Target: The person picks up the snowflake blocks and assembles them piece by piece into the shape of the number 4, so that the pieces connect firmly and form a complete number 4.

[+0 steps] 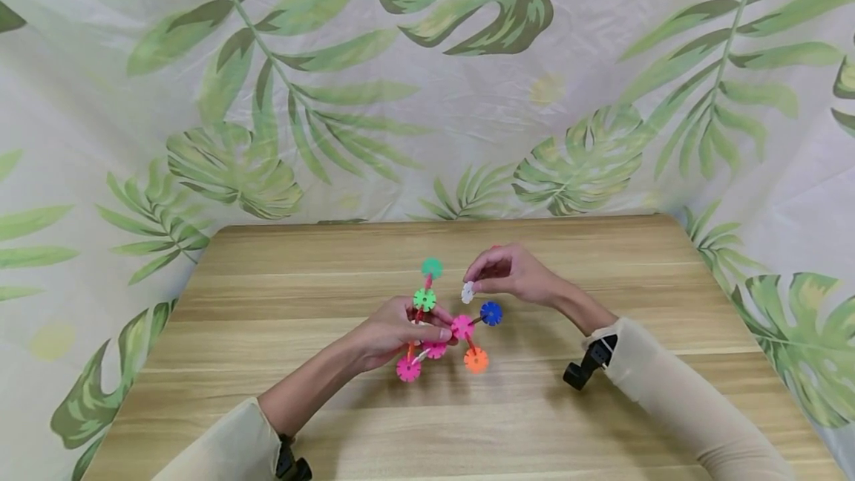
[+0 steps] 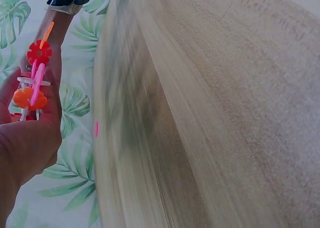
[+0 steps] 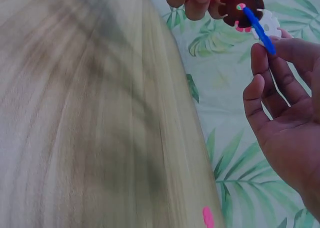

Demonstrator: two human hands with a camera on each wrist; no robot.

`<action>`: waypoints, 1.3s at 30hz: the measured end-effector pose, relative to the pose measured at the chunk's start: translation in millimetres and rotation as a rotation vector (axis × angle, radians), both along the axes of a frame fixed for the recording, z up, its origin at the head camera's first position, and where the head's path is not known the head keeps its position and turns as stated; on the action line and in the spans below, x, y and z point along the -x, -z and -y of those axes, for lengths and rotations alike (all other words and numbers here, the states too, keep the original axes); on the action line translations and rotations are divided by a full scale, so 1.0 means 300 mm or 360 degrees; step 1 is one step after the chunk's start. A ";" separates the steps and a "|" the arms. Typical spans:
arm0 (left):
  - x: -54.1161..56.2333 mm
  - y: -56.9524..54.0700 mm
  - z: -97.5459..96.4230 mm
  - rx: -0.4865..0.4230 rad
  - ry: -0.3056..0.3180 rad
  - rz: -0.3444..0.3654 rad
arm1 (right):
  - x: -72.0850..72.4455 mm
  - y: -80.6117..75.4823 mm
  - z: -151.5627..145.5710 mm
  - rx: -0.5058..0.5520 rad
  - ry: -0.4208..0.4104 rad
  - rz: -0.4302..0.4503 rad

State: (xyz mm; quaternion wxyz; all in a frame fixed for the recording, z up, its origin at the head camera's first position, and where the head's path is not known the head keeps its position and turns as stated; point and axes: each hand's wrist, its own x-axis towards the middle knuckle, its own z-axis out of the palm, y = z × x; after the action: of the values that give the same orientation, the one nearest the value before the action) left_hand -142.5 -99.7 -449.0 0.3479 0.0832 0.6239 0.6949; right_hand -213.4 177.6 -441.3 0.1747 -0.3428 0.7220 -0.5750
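My left hand [image 1: 390, 336] holds a branching build of notched interlocking discs, thumb pressed near a pink disc [image 1: 462, 327]. Green discs [image 1: 424, 299] rise at its far end. A blue disc [image 1: 490, 313] and an orange disc [image 1: 476, 361] stick out at the right. Between thumb and fingertips, my right hand [image 1: 517, 277] pinches a loose white notched disc [image 1: 467, 292] just beyond the blue one. In the right wrist view a brown disc [image 3: 231, 7] joins the blue disc, with the white disc partly behind them; whether they touch I cannot tell. My left fingers hide part of the build.
Both hands are above a wood-grain table [image 1: 534, 429]. A leaf-printed cloth [image 1: 467, 95] hangs behind its far edge. Something small and red [image 1: 496, 247] shows behind my right hand. A pink piece [image 3: 208, 217] appears near the table edge in the right wrist view.
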 end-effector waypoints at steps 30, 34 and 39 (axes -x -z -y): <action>0.012 -0.031 0.011 -0.0024 0.0179 0.0067 | -0.030 0.008 0.038 0.0123 -0.0375 0.0064; 0.013 -0.036 0.014 -0.0003 0.0171 0.0067 | -0.044 0.010 0.036 0.0106 -0.0325 0.0037; 0.016 -0.038 0.019 0.0001 0.0178 0.0064 | -0.063 0.014 0.035 0.0105 -0.0248 -0.0028</action>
State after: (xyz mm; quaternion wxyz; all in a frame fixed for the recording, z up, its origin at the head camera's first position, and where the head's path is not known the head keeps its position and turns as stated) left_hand -147.3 -105.4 -437.5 0.3986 0.1040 0.6113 0.6757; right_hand -194.4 167.0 -445.5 0.2013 -0.4086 0.6752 -0.5801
